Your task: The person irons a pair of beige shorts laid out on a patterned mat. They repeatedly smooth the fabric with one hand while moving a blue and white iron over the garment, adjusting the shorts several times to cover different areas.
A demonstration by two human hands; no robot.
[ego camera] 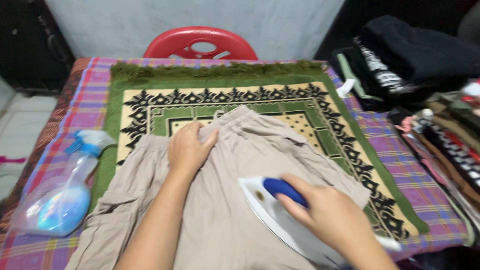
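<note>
A pair of beige shorts (220,220) lies spread on a green and cream patterned mat (150,107). My left hand (189,147) presses down on the waistband near its top edge, fingers curled over the cloth. My right hand (330,215) grips the blue handle of a white clothes iron (272,212), which rests on the right side of the shorts with its tip pointing up and left.
A clear spray bottle with a blue trigger (65,195) lies at the left on the plaid table cover (90,95). Stacks of folded clothes (425,75) fill the right side. A red plastic chair (200,44) stands behind the table.
</note>
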